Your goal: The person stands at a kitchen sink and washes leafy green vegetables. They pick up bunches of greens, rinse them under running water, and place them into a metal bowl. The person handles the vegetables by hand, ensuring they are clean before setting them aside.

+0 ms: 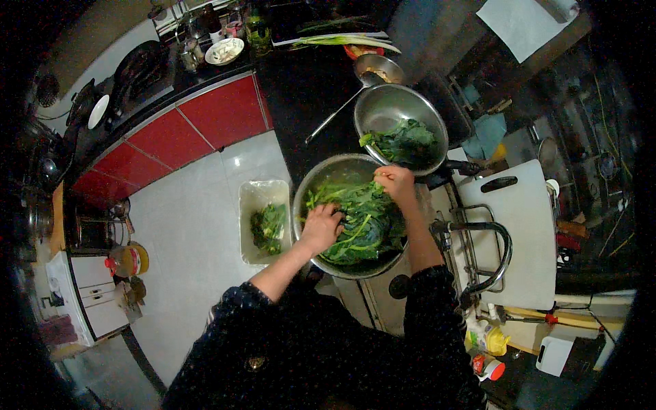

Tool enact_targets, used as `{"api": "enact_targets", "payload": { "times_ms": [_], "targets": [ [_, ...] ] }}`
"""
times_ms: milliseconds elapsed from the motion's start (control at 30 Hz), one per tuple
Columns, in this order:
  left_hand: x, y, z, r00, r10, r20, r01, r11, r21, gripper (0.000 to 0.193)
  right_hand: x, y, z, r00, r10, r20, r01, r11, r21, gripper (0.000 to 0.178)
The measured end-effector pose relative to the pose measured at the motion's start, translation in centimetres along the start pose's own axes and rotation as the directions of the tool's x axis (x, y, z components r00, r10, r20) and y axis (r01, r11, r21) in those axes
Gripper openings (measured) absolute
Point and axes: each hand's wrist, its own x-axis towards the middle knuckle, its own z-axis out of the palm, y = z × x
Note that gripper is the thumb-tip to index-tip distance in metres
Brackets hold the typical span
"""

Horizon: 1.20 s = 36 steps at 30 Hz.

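Note:
A heap of leafy greens (362,229) with long pale stems fills the large metal basin (298,225) in front of me. My left hand (322,229) is at the basin's left side, its fingers curled into the greens and their tips partly hidden among the leaves. At the basin's far right rim, my right hand (396,183) is closed in a pinch on a stem of the greens. Just beyond it stands a smaller metal bowl (383,106) with dark green leaves (408,142) in it.
Left of the basin stands a pale bin (247,225) with discarded-looking leaves inside. A metal ladle (335,116) and scallions (342,41) lie on the dark counter. To the right are a black curved faucet (504,249) and a white cutting board (526,232). Red cabinets (184,130) line the left.

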Motion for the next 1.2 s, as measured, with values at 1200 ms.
{"api": "enact_targets", "payload": {
  "times_ms": [1200],
  "targets": [
    [-1.9, 1.4, 0.0, 0.986, 0.055, -0.16, -0.058, 0.998, -0.014, 0.031, 1.7, -3.7, 5.0, 0.97, -0.16, 0.184, 0.117, 0.968, 0.222, 0.022]
  ]
}}
